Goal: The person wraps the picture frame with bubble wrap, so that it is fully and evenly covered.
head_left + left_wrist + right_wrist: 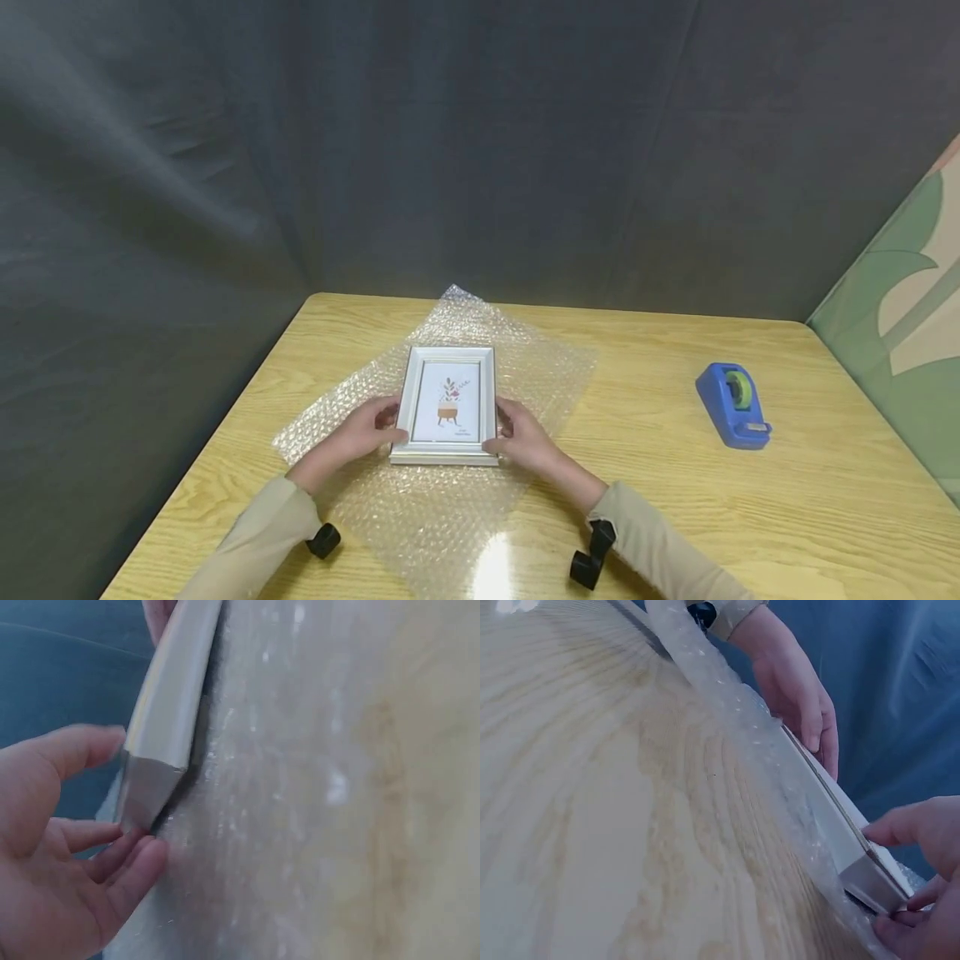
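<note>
A white picture frame [447, 408] with a potted-plant print lies face up over a sheet of bubble wrap [442, 508]. My left hand [372, 429] grips its left edge, thumb on the front near the lower corner. On the opposite edge my right hand [525, 437] holds it the same way. In the left wrist view the left fingers [142, 862] curl under the frame's corner [154, 780], close over the bubble wrap. The right wrist view has the right thumb [900, 825] on the frame's border [832, 817] and the other fingertips beneath it.
To the right on the wooden table [637, 500] stands a blue tape dispenser [731, 408] with a green roll. A dark curtain [480, 150] hangs behind the table and down its left side. A leaf-patterned cloth [915, 333] is at the right.
</note>
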Demonstrator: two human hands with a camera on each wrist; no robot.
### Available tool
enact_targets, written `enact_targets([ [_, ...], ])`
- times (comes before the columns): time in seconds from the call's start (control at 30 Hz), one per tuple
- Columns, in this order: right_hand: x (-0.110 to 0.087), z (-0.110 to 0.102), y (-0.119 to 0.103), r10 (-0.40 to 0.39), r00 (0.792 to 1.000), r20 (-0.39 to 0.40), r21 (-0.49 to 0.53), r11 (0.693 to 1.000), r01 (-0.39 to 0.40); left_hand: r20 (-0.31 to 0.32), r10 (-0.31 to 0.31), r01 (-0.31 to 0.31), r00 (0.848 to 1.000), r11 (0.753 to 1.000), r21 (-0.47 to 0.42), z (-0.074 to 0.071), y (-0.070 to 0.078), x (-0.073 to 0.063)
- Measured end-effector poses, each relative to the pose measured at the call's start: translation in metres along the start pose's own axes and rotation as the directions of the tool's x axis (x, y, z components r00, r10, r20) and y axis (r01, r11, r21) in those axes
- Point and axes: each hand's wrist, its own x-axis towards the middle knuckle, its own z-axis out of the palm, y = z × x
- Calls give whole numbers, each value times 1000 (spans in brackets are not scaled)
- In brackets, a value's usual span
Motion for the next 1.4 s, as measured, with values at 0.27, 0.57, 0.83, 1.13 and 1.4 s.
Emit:
enact_targets([
  [0.27,-19,-10,2,-44,994,98,-182,981,61,92,170,-173,981,984,27,0,-2,-20],
  [0.57,-19,-11,7,-51,998,43,-172,983,58,51,55,-52,997,996,-71,-3,0,-23],
  [0.83,-20,-11,8,-21,1000,-7,-106,994,20,69,34,-28,997,997,-74,-5,1,-21],
  [1.13,-21,-14,10,46,998,45,194,980,-54,92,37,-30,995,997,-68,-4,1,-22],
  [1.4,-21,-11,8,78,997,11,188,979,-79,105,23,-14,994,996,-84,-4,1,-22],
])
